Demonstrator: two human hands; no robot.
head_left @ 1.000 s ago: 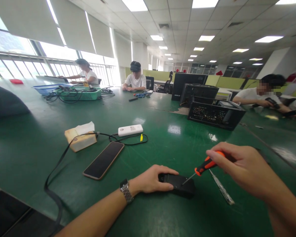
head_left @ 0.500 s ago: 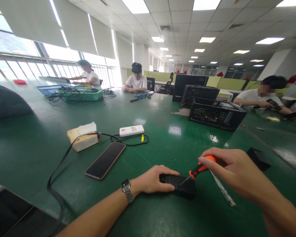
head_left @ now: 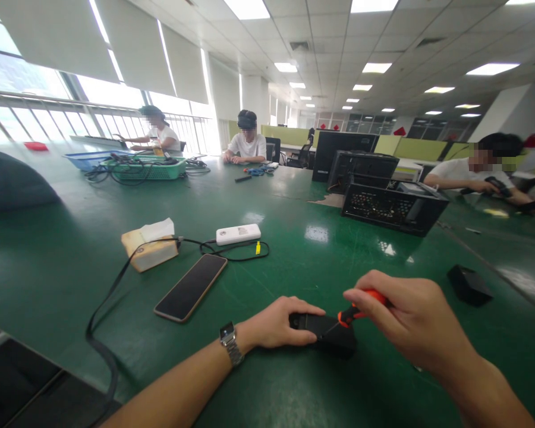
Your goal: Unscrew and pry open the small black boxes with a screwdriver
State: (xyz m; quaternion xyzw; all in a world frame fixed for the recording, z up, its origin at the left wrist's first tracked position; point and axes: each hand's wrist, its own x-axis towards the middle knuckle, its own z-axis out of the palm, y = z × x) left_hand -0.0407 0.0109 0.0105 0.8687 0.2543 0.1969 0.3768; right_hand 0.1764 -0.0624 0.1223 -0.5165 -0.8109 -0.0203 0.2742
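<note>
A small black box-shaped device [head_left: 339, 340] lies on the green tabletop in front of me. My left hand [head_left: 282, 324], a watch on its wrist, grips the device's left end between thumb and fingers. My right hand [head_left: 403, 315] is closed around the orange and black handle of a screwdriver [head_left: 348, 315]. The screwdriver slants down to the left, its tip at the top face of the device near my left thumb. Whether the tip sits in a screw is too small to tell. A second black block-like piece [head_left: 469, 285] lies to the right, beyond my right hand.
Left of my hands lie a phone [head_left: 191, 288], a tissue pack [head_left: 154, 249] and a white power bank [head_left: 238, 235] with a black cable. Black computer cases [head_left: 392, 205] stand at the back right. Baskets of cables, including a green one [head_left: 160, 171], sit far left. Several people sit around.
My right hand has shifted slightly left and lower, and the screwdriver leans flatter. The silvery strip beside it is now mostly hidden behind the hand. My left hand stays on the device.
</note>
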